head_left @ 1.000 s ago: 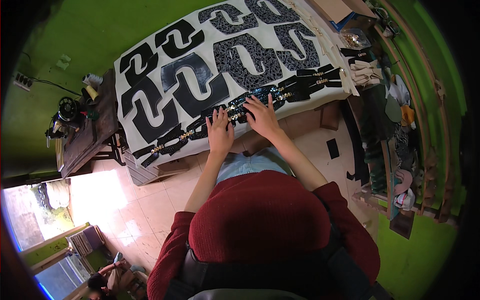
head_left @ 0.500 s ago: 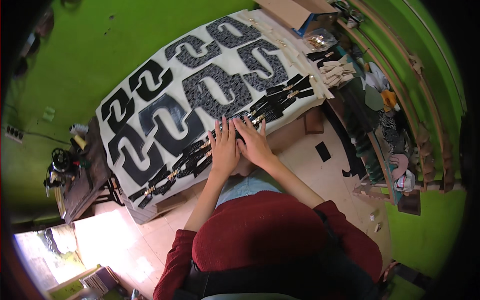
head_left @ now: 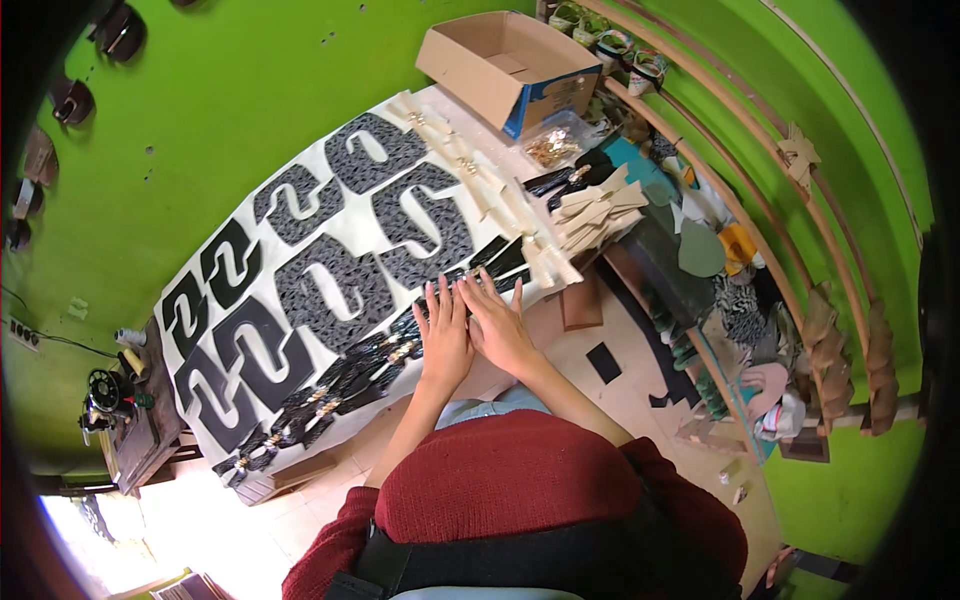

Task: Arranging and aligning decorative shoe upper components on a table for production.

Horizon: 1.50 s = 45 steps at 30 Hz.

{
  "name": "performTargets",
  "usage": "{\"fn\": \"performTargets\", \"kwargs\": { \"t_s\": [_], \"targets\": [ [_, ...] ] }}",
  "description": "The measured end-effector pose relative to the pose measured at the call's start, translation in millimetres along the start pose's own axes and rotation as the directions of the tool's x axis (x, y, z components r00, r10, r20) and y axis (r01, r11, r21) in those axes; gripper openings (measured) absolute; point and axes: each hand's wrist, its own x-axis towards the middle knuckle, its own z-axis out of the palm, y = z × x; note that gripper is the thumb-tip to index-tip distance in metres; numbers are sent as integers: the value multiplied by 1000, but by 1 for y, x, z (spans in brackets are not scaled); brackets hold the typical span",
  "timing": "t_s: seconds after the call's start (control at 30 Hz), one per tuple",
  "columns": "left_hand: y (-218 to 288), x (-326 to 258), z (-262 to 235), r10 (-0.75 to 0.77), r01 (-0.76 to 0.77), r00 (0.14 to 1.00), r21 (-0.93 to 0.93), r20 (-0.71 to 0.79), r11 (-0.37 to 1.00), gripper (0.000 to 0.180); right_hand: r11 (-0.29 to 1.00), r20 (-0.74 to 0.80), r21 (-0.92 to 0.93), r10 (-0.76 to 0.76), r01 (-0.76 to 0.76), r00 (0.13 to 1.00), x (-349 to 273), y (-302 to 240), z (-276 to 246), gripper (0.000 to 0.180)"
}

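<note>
Both hands lie side by side at the near edge of a table with a white sheet (head_left: 385, 395), over a row of black straps with gold-coloured metal fittings (head_left: 370, 365). My left hand (head_left: 446, 340) has its fingers stretched forward. Beside it, my right hand (head_left: 498, 328) is spread, fingertips on or just above the straps; contact is hard to tell. Neither hand grips anything visible. Beyond them lie grey speckled curved S-shaped pieces (head_left: 335, 290), with similar plain black pieces (head_left: 265, 360) to the left. Beige straps with gold-coloured fittings (head_left: 500, 205) line the right end.
An open cardboard box (head_left: 500, 50) stands at the far right end, near a clear container of gold-coloured parts (head_left: 555, 145). Beige strips (head_left: 598, 215) are piled nearby. Wooden rails (head_left: 700, 85) curve along the right wall above fabric scraps. A dark wheeled machine (head_left: 105, 390) stands left.
The view has turned right, showing more of the cardboard box. Both hands have moved rightward along the row of black straps, toward the beige ones, staying flat and side by side.
</note>
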Motion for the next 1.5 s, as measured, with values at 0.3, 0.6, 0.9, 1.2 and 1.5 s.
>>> {"fn": "performTargets", "kwargs": {
  "t_s": [0.3, 0.6, 0.9, 1.2, 1.5],
  "targets": [
    [85, 103, 74, 137, -137, 985, -3, 106, 990, 64, 994, 30, -106, 23, -20, 999, 22, 140, -77, 58],
    [115, 226, 138, 125, -127, 988, 12, 87, 992, 45, 947, -88, -258, 175, -192, 981, 89, 287, -110, 42],
    [128, 262, 158, -57, 46, 975, 55, 215, 997, 46, 848, 16, -388, 399, -362, 917, 139, 328, -127, 44],
    [131, 255, 174, -116, 107, 980, 62, 163, 992, 58, 857, -2, -436, 304, -275, 953, 147, 324, -136, 32],
    [135, 249, 170, -210, 207, 978, -239, 13, 949, 64, 986, -187, -98, 116, -136, 976, 137, 324, -152, 13]
  ]
}}
